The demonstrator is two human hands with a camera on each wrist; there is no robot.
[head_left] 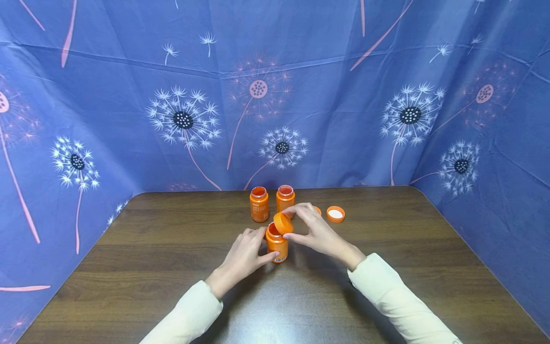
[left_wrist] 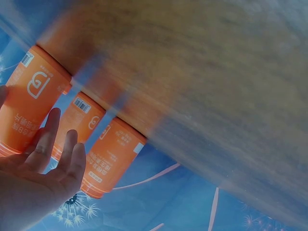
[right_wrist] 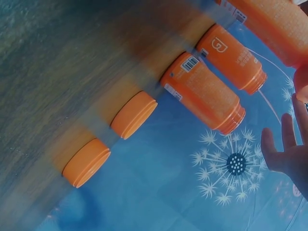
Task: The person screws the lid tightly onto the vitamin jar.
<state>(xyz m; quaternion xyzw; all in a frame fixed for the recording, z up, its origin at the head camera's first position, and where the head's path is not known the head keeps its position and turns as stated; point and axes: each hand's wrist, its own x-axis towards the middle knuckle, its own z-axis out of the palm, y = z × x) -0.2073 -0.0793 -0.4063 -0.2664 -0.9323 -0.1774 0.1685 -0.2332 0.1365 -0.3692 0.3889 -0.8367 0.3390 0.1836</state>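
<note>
An open orange bottle stands upright near the middle of the table, its barcode low on the side facing me. My left hand holds it from the left, thumb at the front and fingers at the far side. Between thumb and fingers, my right hand pinches an orange cap, tilted at the bottle's mouth; whether they touch I cannot tell. In the left wrist view, the held bottle lies beside my left hand. The right wrist view shows only part of the cap.
Two uncapped orange bottles, one at the left and one at the right, stand behind the held one. To their right, an orange cap lies with its white inside up; another cap sits beside it, partly hidden in the head view. A patterned blue cloth surrounds the wooden table.
</note>
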